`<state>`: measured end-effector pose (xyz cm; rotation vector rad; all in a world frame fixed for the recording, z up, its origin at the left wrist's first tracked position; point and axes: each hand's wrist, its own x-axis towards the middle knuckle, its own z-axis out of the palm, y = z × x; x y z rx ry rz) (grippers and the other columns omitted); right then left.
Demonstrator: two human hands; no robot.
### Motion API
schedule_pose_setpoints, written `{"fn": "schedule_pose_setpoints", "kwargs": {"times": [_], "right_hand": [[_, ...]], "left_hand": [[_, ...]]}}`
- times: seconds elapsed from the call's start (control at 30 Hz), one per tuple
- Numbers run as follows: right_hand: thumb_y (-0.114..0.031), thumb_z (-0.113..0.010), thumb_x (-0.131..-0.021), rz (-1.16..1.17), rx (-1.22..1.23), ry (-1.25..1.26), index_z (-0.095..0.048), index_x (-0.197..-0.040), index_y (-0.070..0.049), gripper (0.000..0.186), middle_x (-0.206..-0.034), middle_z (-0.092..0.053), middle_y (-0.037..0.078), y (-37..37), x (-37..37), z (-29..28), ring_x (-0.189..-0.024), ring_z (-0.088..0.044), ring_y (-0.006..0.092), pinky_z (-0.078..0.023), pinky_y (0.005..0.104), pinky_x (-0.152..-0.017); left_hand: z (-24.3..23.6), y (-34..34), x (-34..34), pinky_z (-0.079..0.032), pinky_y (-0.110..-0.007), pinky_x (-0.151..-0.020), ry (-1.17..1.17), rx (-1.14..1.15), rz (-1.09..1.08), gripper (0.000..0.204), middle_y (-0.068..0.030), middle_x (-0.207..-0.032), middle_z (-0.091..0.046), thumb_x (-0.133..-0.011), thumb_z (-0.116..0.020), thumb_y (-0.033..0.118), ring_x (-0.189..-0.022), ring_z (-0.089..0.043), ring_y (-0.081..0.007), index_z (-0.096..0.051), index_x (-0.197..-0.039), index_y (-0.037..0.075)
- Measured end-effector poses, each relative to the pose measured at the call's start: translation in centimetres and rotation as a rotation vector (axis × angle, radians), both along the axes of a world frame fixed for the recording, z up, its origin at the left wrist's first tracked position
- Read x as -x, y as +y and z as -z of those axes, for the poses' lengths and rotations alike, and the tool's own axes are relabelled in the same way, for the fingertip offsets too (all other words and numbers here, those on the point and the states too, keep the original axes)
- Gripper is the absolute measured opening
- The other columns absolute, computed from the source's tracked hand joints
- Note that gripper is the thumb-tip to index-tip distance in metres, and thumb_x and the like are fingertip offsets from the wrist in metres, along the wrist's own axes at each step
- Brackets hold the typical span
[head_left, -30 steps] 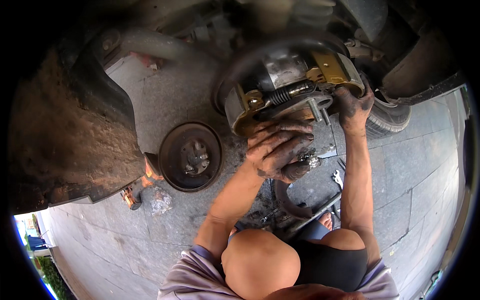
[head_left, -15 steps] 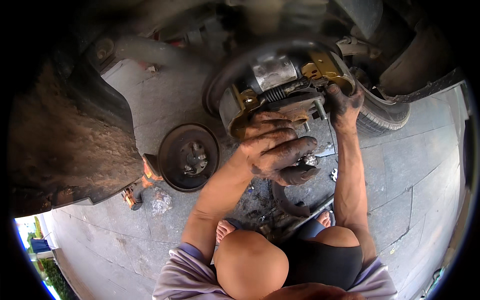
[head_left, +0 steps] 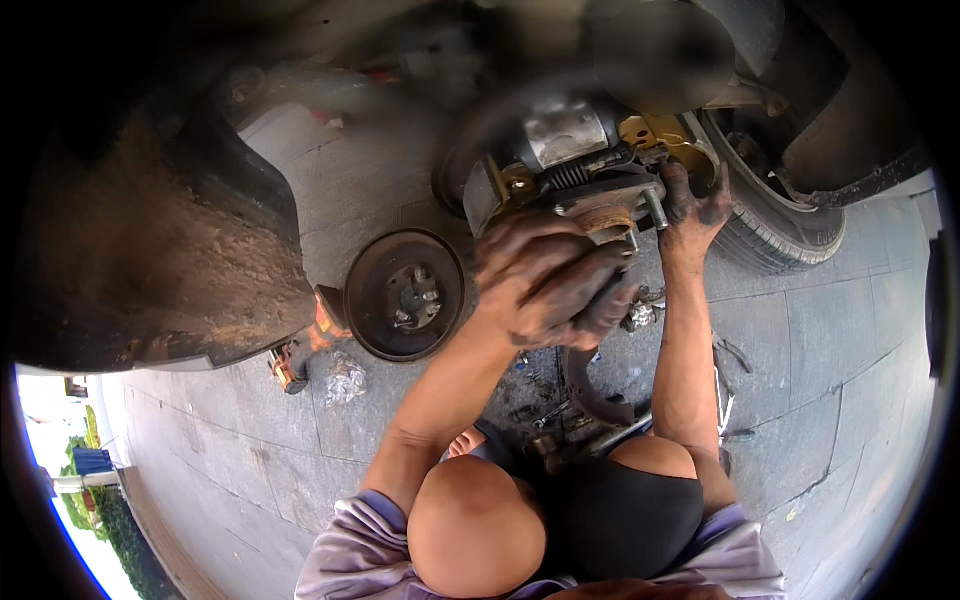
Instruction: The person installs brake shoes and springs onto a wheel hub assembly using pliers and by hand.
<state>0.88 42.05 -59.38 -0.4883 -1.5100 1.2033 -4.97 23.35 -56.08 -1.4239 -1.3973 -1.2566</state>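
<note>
The drum brake assembly hangs ahead of me, with a coiled spring, a wheel hub and protruding wheel studs. On its right side, my right hand grips the edge of the yellowish brake shoe, thumb on the near side and fingers round the outside. Curled below the hub's left part is my left hand, blackened and slightly blurred. Its fingers are closed, and whatever they hold is hidden. At the assembly's left end, another brake shoe shows above that hand.
A brake drum with small metal parts in it lies left on the paving. Beside it are an orange power tool and a clear plastic bag. A loose curved brake shoe lies below my hands. A tyre stands at right.
My view has shifted, so the brake and drum sit further right in the picture. My left hand has turned, its fingers drawn closer together under the hub. My right hand keeps its grip on the shoe.
</note>
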Motion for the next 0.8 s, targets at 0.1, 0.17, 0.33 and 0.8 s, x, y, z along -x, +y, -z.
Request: {"fn": "schedule_pose_setpoints", "kwargs": {"times": [0.1, 0.17, 0.33, 0.8], "right_hand": [[-0.026, -0.083, -0.078, 0.0, -0.052, -0.002, -0.06, -0.118, 0.007, 0.057, -0.101, -0.07, 0.016, 0.4, -0.3, -0.8, -0.092, -0.065, 0.0223, -0.05, 0.0314, -0.086], [-0.031, -0.084, -0.078, -0.001, -0.058, -0.014, -0.057, -0.124, 0.008, 0.065, -0.107, -0.066, 0.018, 0.3, -0.2, -0.2, -0.098, -0.064, 0.0253, -0.049, 0.0337, -0.09], [-0.035, -0.084, -0.078, 0.084, -0.179, -0.103, -0.058, -0.125, 0.004, 0.067, -0.117, -0.055, 0.016, 0.9, -0.4, 0.6, -0.109, -0.059, 0.0283, -0.047, 0.0377, -0.094], [-0.048, -0.073, -0.084, 0.112, -0.486, -0.11, -0.058, -0.114, 0.003, 0.061, -0.101, -0.063, 0.011, 3.7, -0.5, -0.1, -0.091, -0.057, 0.022, -0.046, 0.0344, -0.085]], "left_hand": [[1.2, -3.5, 1.4, -0.044, -0.041, -0.089, 0.152, 0.016, -0.429, 0.035, -0.0077, -0.1, -0.061, -0.079, -0.076, 0.031, -0.107, -0.052, -0.0272, -0.065, -0.104, 0.009], [2.7, -3.7, 2.5, -0.041, -0.045, -0.095, 0.081, -0.022, -0.598, 0.048, -0.0157, -0.113, -0.055, -0.085, -0.07, 0.038, -0.114, -0.049, -0.0325, -0.06, -0.117, 0.003], [8.0, -0.9, 3.4, -0.037, -0.05, -0.101, -0.354, -0.172, -0.513, 0.065, -0.0259, -0.128, -0.045, -0.095, -0.051, 0.05, -0.121, -0.044, -0.04, -0.052, -0.128, -0.006], [8.5, 1.5, 3.1, -0.034, -0.049, -0.109, -0.566, -0.418, -0.386, 0.058, -0.0253, -0.138, -0.039, -0.091, -0.063, 0.045, -0.128, -0.044, -0.0407, -0.061, -0.123, -0.003]]}}
